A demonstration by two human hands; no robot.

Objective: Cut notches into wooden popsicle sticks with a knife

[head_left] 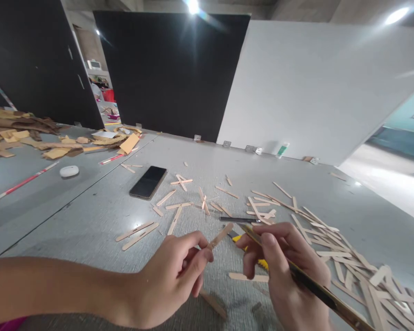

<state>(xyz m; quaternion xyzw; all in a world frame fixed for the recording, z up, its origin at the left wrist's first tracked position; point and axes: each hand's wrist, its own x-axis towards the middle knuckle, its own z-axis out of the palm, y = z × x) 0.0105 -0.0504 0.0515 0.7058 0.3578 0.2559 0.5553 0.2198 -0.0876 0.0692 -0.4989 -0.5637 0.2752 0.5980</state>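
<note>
Head view: left hand pinched on wooden stick, right hand curled around slim tool.

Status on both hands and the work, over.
Left hand pinching a wooden stick. Right hand gripping a slim pointed tool. Yellow tool under that hand, partly hidden.

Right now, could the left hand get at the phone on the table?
Probably yes: only flat sticks seem to lie between the left hand and the phone, though its grip is busy with another stick, which may need putting down first.
</note>
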